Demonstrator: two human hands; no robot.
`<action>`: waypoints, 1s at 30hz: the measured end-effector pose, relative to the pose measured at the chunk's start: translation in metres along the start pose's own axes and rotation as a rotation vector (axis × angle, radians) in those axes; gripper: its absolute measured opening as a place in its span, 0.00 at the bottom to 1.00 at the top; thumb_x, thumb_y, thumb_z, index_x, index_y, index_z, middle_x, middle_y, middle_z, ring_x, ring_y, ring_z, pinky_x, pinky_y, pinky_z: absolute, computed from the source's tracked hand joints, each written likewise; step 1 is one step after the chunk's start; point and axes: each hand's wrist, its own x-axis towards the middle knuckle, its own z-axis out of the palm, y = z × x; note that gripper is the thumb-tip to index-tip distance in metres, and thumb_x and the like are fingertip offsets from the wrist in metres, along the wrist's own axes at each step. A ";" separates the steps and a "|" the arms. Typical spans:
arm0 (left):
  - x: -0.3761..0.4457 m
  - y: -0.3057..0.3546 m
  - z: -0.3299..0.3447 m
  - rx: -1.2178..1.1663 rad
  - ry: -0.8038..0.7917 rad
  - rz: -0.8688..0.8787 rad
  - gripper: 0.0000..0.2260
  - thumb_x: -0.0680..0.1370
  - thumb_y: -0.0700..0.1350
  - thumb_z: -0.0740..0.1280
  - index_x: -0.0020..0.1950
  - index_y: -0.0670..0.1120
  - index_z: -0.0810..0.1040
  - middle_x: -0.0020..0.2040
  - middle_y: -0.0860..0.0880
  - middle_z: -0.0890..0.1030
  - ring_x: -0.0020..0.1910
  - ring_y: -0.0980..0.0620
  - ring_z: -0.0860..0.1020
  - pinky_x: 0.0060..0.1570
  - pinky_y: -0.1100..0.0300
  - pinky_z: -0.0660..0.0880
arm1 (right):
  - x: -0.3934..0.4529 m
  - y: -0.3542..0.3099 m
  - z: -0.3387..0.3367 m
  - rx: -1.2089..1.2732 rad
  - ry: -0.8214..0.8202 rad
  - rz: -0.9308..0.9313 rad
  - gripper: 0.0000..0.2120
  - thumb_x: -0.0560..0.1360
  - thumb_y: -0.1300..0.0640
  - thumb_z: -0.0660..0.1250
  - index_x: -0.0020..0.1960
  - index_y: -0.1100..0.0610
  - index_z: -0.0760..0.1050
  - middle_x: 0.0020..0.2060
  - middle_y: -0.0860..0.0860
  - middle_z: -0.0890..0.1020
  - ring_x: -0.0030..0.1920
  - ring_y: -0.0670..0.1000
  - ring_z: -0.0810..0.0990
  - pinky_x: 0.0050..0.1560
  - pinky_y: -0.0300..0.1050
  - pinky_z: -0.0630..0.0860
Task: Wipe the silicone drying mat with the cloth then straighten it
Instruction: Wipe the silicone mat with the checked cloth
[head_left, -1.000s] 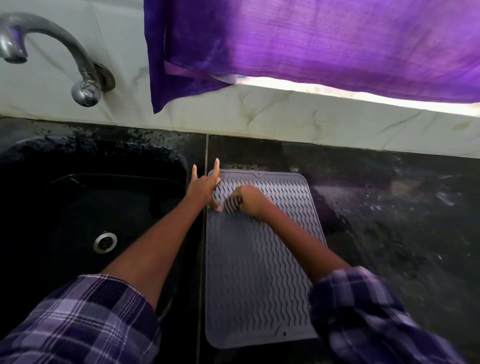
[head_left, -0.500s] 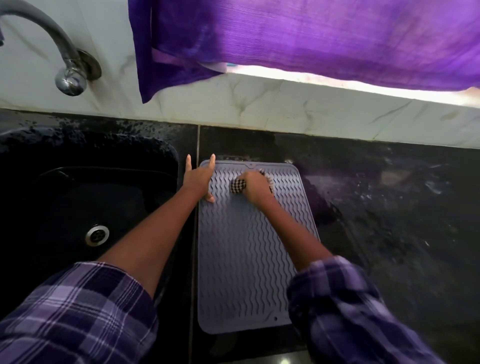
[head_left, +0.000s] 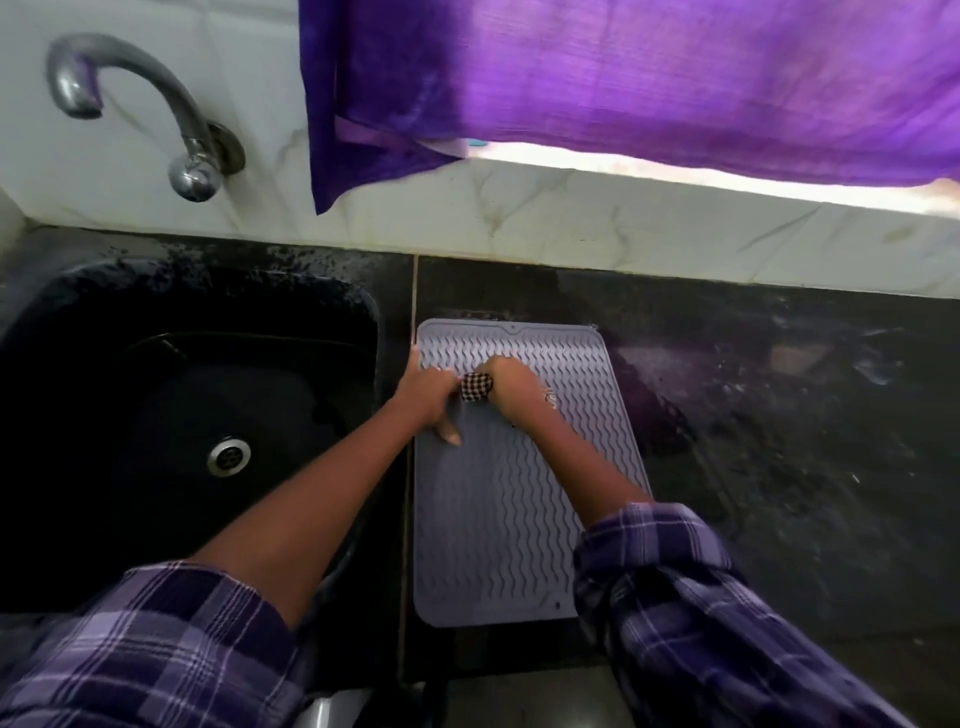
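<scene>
The grey silicone drying mat (head_left: 519, 493) lay flat on the black worktop (head_left: 779, 467), just right of the dark sink (head_left: 182, 415), its long side running away from the person and its far edge near the marble backsplash (head_left: 571, 223). The right hand (head_left: 511, 382) was on the far part of the mat, its fingers curled round a bunched black-and-white checked cloth (head_left: 477, 387) that pressed against the wavy ribs. The left hand (head_left: 428, 395) rested at the mat's left edge right beside the cloth, thumb pointing down toward the person; whether its fingers touched the cloth I could not tell. Both forearms came out of rolled purple plaid sleeves (head_left: 701, 597). A chrome tap (head_left: 156, 104) arched over the sink, and a purple curtain (head_left: 623, 78) hung above the backsplash
</scene>
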 end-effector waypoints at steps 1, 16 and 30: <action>-0.005 0.003 0.003 0.028 -0.016 -0.012 0.48 0.61 0.62 0.77 0.77 0.50 0.62 0.75 0.48 0.66 0.77 0.49 0.60 0.74 0.41 0.37 | -0.002 0.000 0.005 -0.014 -0.005 0.005 0.12 0.76 0.57 0.65 0.56 0.58 0.80 0.54 0.58 0.83 0.56 0.58 0.80 0.59 0.49 0.75; -0.042 0.032 0.004 0.204 0.038 -0.051 0.41 0.67 0.60 0.74 0.73 0.44 0.63 0.70 0.46 0.72 0.72 0.49 0.68 0.75 0.43 0.37 | -0.066 0.008 -0.004 0.027 -0.092 -0.086 0.06 0.75 0.64 0.64 0.50 0.63 0.78 0.48 0.58 0.82 0.51 0.55 0.80 0.56 0.47 0.77; -0.077 0.053 0.028 0.233 0.028 -0.123 0.44 0.70 0.59 0.72 0.76 0.40 0.57 0.72 0.44 0.67 0.74 0.49 0.64 0.75 0.44 0.36 | -0.186 0.028 0.051 -0.100 -0.293 -0.208 0.18 0.74 0.65 0.64 0.63 0.60 0.77 0.63 0.56 0.78 0.65 0.54 0.75 0.69 0.48 0.68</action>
